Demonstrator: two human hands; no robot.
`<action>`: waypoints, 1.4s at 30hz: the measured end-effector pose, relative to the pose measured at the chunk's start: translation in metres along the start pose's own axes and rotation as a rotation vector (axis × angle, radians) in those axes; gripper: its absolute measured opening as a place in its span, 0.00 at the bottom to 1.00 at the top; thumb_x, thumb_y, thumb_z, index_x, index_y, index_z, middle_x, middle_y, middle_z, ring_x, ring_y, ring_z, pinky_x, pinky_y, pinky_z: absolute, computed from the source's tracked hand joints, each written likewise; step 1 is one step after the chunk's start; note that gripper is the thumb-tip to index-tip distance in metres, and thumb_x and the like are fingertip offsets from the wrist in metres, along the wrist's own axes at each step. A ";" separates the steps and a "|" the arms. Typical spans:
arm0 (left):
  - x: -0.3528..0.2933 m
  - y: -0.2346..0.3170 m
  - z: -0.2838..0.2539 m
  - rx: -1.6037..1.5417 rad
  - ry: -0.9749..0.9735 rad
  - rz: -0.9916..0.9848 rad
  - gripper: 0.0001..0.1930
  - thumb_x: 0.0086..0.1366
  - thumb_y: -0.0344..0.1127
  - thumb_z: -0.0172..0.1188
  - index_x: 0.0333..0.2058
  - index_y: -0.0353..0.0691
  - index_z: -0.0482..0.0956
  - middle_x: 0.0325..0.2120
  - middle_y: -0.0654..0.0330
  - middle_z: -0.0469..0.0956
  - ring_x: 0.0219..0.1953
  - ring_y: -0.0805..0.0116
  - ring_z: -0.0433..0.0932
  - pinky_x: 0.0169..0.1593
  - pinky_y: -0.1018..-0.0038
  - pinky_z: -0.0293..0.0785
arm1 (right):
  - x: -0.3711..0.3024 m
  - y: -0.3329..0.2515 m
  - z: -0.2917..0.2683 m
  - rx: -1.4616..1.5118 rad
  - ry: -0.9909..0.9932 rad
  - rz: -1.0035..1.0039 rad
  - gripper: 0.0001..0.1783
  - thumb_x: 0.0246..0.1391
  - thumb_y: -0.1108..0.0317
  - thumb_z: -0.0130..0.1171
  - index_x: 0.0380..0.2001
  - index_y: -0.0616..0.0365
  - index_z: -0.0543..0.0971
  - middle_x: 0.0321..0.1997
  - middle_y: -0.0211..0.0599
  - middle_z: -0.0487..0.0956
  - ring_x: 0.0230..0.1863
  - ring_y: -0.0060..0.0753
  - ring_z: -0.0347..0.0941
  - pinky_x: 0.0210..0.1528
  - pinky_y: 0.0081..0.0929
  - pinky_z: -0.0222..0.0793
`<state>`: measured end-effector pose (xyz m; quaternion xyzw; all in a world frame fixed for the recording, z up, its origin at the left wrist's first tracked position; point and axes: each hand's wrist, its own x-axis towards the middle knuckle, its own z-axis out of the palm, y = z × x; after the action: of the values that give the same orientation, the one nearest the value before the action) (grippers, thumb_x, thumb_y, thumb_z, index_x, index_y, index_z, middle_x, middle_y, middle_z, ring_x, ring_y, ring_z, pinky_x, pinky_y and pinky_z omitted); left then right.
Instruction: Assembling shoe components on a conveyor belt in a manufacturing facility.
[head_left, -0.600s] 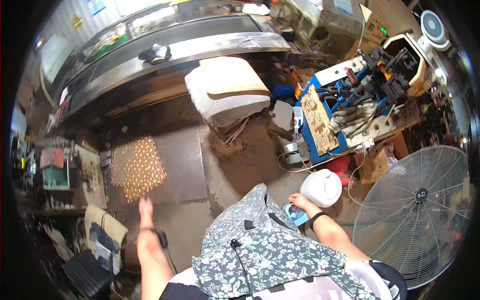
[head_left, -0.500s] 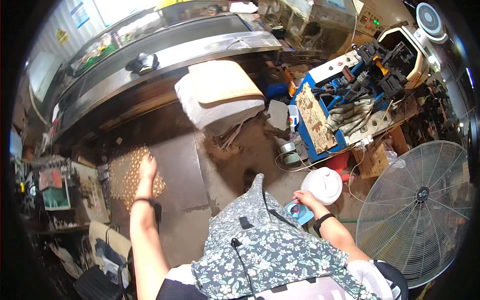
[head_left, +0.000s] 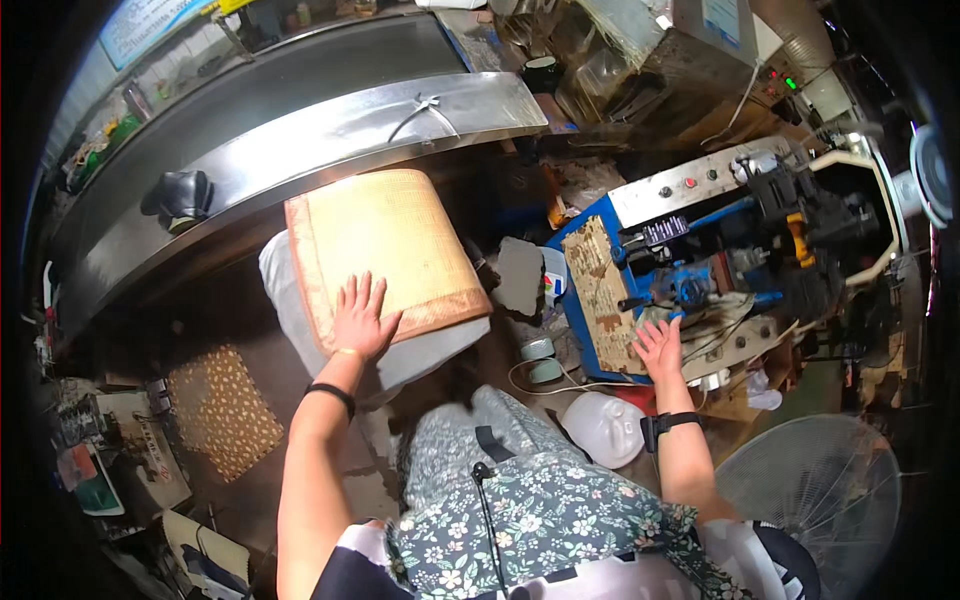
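Observation:
My left hand (head_left: 362, 318) lies with fingers spread on the near edge of a woven straw mat (head_left: 400, 240). The mat has a brown cloth border and covers a seat draped in pale grey cloth (head_left: 283, 290). Off to the right, my right hand (head_left: 660, 350) is raised with its fingers apart and nothing in it. It is nearest to the front edge of a blue machine (head_left: 590, 335), which has a worn wooden board (head_left: 597, 285) along its side. Whether those fingers touch the machine I cannot tell.
A steel-edged conveyor (head_left: 340, 125) runs across the back, with a dark object (head_left: 182, 197) on its edge. A translucent white jug (head_left: 604, 430) and a large fan (head_left: 815, 500) stand at the right. A spotted brown mat (head_left: 225, 412) lies on the floor at the left.
My left hand has gone from over the spotted floor mat to the straw mat. My right hand has moved up from a light blue object by the jug to the machine. The view has shifted closer.

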<state>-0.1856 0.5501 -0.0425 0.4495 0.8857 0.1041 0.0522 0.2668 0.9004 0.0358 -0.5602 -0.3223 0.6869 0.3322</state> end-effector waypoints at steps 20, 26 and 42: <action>0.036 0.026 -0.046 0.009 -0.388 0.013 0.34 0.66 0.50 0.50 0.68 0.43 0.57 0.69 0.50 0.52 0.71 0.42 0.45 0.71 0.53 0.42 | 0.074 0.015 0.072 0.057 0.405 -0.002 0.24 0.70 0.54 0.41 0.62 0.51 0.52 0.30 0.40 0.74 0.24 0.34 0.72 0.26 0.32 0.74; 0.017 -0.104 -0.051 -0.259 -0.694 0.017 0.34 0.65 0.47 0.52 0.67 0.43 0.57 0.69 0.51 0.54 0.70 0.50 0.49 0.70 0.58 0.45 | 0.072 0.007 0.109 0.272 0.605 -0.034 0.21 0.69 0.57 0.41 0.61 0.48 0.55 0.30 0.34 0.74 0.19 0.25 0.66 0.20 0.29 0.69; 0.480 -0.117 -0.046 -0.053 -0.375 0.951 0.40 0.62 0.47 0.56 0.65 0.28 0.53 0.67 0.37 0.50 0.69 0.34 0.50 0.68 0.53 0.53 | 0.086 0.014 0.107 -0.223 0.992 -0.121 0.19 0.57 0.65 0.61 0.46 0.59 0.66 0.18 0.32 0.68 0.12 0.24 0.63 0.12 0.28 0.59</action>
<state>-0.5689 0.8641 -0.0244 0.8123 0.5555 0.0562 0.1687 0.1476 0.9553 -0.0057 -0.8312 -0.2292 0.2795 0.4225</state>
